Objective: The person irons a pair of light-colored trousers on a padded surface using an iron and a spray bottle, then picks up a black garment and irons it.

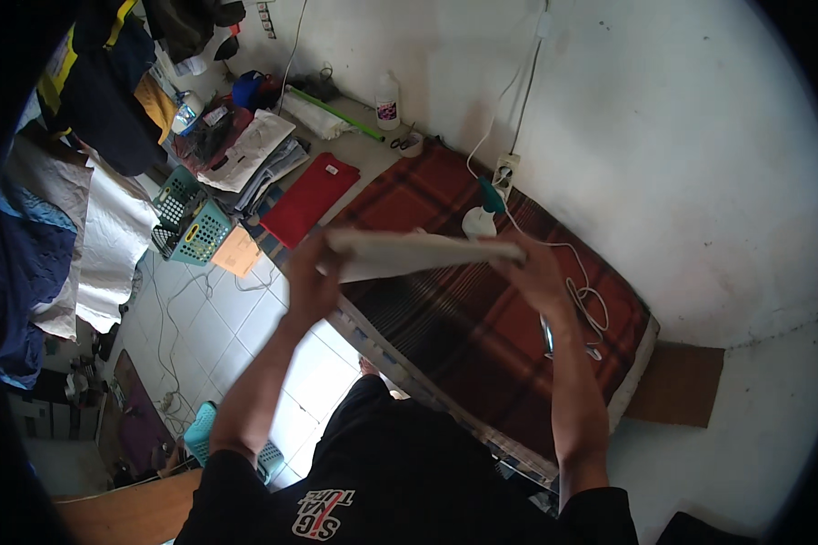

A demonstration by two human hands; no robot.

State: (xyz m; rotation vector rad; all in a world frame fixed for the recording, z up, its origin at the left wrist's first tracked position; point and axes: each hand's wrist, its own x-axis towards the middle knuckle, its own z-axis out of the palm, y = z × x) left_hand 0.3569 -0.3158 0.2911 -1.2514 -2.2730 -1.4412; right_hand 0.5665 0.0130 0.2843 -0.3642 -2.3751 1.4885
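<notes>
Stretching a pale cloth (409, 256) level between two hands, the person stood at the bedside with it up above the plaid blanket (491, 363). The left hand (318, 259) pinched one end and the right hand (529, 268) pinched the other, well apart. Both were blurry, so I couldn't tell how firm the grips were or where every finger sat.

Biggest risk, imo: one end slipping. Only the ends looked held, so a loose pinch could've let the middle sag or any fold come out crooked. Next was the white cable (554, 243) — it lay looped right beside the right forearm in this view, so a low sweep could've snagged it and tugged the plug at the wall socket (507, 166). There was also a shiny thing, maybe a phone, half hidden by that forearm (580, 409) and easy to knock.

As for writing, the black T-shirt (409, 463) had a white chest print with a bit of red. Farther off, the folded red garment (311, 200) showed a small white tag, too tiny to read — and the white bottle (387, 95) wore a dark, pinkish label, also illegible.
</notes>
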